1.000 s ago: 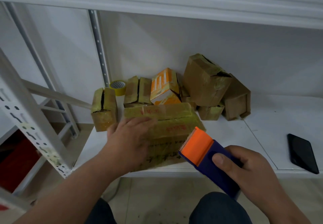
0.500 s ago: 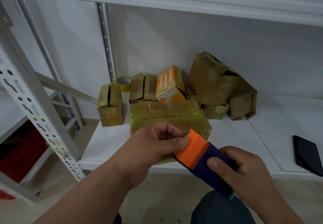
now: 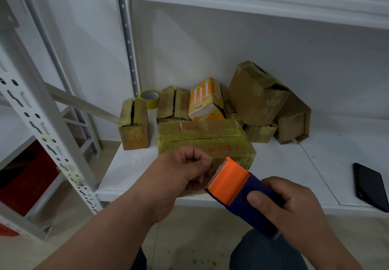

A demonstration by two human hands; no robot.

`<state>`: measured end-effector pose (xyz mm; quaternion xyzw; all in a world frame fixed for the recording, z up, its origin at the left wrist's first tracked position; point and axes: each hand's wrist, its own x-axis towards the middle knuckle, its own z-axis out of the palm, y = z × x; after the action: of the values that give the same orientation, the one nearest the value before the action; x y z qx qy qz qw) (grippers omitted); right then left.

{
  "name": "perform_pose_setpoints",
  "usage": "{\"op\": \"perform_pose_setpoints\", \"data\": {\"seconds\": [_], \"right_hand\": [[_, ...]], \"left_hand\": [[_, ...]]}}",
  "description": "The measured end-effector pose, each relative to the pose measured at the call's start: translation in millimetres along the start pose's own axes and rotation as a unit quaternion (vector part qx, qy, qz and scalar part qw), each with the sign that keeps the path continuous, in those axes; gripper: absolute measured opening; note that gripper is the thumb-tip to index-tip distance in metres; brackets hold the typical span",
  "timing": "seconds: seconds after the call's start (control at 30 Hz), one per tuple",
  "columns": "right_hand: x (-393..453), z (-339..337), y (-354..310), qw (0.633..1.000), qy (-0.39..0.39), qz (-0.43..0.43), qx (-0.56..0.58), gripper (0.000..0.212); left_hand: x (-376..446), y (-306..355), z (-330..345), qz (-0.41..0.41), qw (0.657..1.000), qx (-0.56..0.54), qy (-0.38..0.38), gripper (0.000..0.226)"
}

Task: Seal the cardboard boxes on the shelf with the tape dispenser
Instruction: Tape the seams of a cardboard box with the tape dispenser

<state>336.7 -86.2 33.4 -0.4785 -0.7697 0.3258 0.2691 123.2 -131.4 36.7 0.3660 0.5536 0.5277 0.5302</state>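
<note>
one tape dispenser (image 3: 242, 192) (right hand (image 3: 294, 210) gripping), two hands

The white shelf (image 3: 280, 164) in front of me carries a big taped box (image 3: 202, 139) at its front edge, 1 split-top box (image 3: 134, 122) left of it, a cluster of cartons (image 3: 259, 99) behind, a yellow tape roll (image 3: 150, 98) and a black phone (image 3: 370, 185) far right.
</note>
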Motion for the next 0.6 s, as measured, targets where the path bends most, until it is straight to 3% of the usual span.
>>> {"op": "perform_pose_setpoints", "data": {"seconds": [0.2,0.3,0.37,0.6], "right_hand": [[3.7,2.6,-6.7,0.998,-0.018,0.011,-0.062,0.083],[8.0,4.4,-9.1,0.995,-0.016,0.002,-0.096,0.087],[9.1,5.4,-11.5,0.995,-0.02,0.001,-0.095,0.079],[15.6,8.4,-15.2,0.997,-0.042,0.001,-0.057,0.063]], "left_hand": [[0.9,-9.8,4.7,0.061,0.984,0.141,0.095,0.02],[2.3,-9.0,4.4,0.037,0.988,0.101,0.113,0.019],[2.8,-7.5,2.4,0.025,0.989,0.087,0.12,0.018],[3.4,-4.6,-9.0,0.044,0.982,0.15,0.111,0.016]]}}
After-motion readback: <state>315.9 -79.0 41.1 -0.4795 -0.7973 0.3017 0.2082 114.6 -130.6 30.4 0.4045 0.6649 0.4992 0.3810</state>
